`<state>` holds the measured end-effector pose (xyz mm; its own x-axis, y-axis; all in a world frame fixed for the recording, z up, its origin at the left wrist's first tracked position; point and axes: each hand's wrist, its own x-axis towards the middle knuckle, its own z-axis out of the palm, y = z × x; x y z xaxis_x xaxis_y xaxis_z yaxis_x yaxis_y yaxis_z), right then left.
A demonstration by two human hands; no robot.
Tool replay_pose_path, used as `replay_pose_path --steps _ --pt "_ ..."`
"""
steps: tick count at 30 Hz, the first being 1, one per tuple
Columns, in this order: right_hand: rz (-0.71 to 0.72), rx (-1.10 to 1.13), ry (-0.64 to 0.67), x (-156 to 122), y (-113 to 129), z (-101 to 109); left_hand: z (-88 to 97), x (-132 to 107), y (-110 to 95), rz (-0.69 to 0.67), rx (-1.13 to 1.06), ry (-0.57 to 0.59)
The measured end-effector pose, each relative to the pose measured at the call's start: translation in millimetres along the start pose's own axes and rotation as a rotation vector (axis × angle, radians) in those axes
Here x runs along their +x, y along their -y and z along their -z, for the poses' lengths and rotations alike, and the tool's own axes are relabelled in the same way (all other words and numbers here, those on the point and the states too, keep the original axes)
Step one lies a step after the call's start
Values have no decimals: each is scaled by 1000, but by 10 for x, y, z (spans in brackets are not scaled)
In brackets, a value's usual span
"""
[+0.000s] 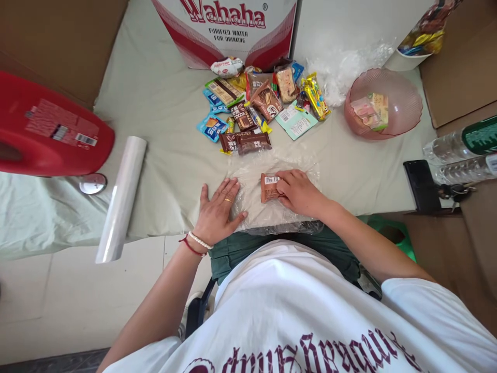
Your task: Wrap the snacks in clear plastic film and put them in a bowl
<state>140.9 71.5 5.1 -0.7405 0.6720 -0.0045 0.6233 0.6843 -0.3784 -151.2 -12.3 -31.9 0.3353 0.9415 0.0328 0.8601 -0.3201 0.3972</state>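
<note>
My right hand (297, 190) grips a small brown snack packet (269, 187) by its right side, with the barcode facing up. Under the packet a sheet of clear plastic wrap (252, 208) lies on the cloth and hangs over the table's front edge. Flat on the left border of that sheet rests my left hand (219, 212), fingers spread, holding nothing. Just beyond the sheet, several wrapped snacks are heaped, among them a dark brown chocolate bar packet (254, 143), a cocoa packet (243, 115) and a pale green packet (297, 120).
A roll of plastic film (122, 199) and a red jug (50, 124) stand to the left. At the right are a pink bowl (355, 111) with packets in it, a black phone (421, 185), keys (456, 190) and bottles (446, 145). A Wahaha carton (229, 36) is at the back.
</note>
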Motion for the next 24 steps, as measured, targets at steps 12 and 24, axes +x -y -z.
replay_pose_path --steps 12,24 --pt "49 212 -89 -1028 36 55 145 -168 116 -178 -152 111" --pt "-211 445 -128 -811 -283 306 169 367 100 69 -376 -65"
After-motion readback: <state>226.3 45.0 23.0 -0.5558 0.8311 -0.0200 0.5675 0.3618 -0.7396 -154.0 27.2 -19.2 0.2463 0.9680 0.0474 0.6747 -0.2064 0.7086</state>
